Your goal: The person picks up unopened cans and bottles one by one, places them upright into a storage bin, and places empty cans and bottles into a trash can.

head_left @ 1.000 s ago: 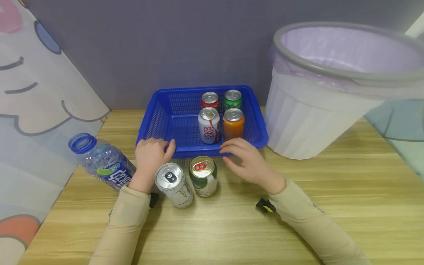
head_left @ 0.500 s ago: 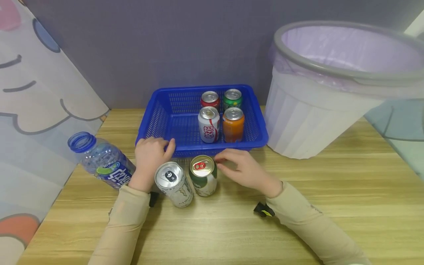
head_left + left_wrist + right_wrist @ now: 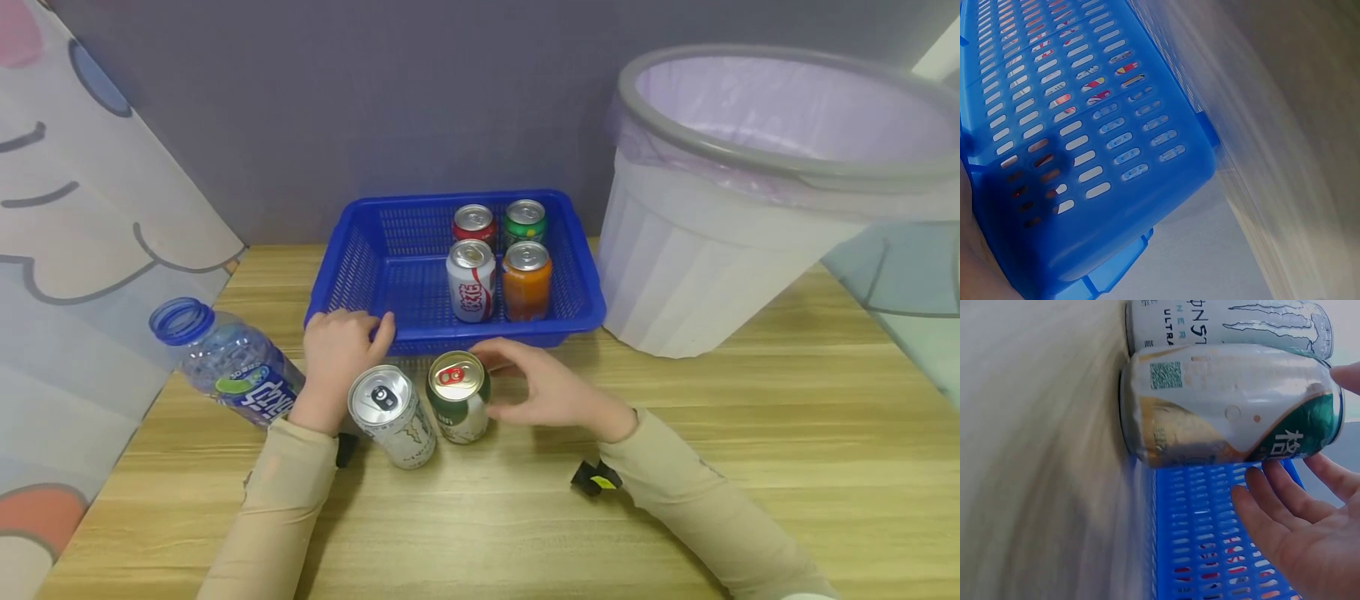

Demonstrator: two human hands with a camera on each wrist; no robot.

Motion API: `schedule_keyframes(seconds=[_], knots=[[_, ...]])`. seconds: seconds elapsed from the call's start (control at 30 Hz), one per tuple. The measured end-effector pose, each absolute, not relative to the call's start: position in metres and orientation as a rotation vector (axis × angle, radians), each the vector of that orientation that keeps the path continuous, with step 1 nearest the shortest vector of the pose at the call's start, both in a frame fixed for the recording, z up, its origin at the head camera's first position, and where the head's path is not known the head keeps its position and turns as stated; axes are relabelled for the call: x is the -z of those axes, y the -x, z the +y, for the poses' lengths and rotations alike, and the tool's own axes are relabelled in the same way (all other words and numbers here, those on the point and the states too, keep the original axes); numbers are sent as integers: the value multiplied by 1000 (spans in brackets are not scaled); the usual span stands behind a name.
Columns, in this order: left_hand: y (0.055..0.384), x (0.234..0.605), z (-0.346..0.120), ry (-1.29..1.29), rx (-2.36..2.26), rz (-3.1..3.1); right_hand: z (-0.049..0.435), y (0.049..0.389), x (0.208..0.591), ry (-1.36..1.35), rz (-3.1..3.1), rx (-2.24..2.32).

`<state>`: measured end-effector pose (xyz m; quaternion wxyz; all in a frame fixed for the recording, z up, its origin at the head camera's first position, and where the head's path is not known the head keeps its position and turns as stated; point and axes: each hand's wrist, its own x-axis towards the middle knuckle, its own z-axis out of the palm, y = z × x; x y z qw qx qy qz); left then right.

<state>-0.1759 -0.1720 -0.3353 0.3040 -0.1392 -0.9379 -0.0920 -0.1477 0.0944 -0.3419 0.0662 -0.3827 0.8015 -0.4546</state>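
My left hand point(image 3: 337, 358) grips the front left rim of a blue plastic basket point(image 3: 427, 337). Skin-coloured patches show through the basket's slots in the left wrist view. Beside the basket's front, my right hand point(image 3: 546, 387) reaches around a green and white drink can point(image 3: 459, 417) with a gold top. Its thumb is at the near side and its fingers are at the far side. In the right wrist view, the fingers look loosely extended along the can's edge, with a gap before the palm. A white Monster can point(image 3: 408, 433) stands just left of the green one.
Inside the basket stand a white can point(image 3: 472, 287), an orange can point(image 3: 527, 287), a red can point(image 3: 474, 223) and a green can point(image 3: 524, 218). A capless blue bottle point(image 3: 251, 379) leans at left. A lined white bin point(image 3: 675, 267) stands at right.
My right hand has moved from the basket's front rim down and left to the green and white can, its thumb and fingers spreading around it. The left hand stays on the rim.
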Motion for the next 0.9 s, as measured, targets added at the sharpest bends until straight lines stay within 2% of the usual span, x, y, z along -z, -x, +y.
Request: schedule_keyframes(seconds=[0.9], knots=[[176,334,-172,352,243,-2541,57,145,351,860,2248,1610]])
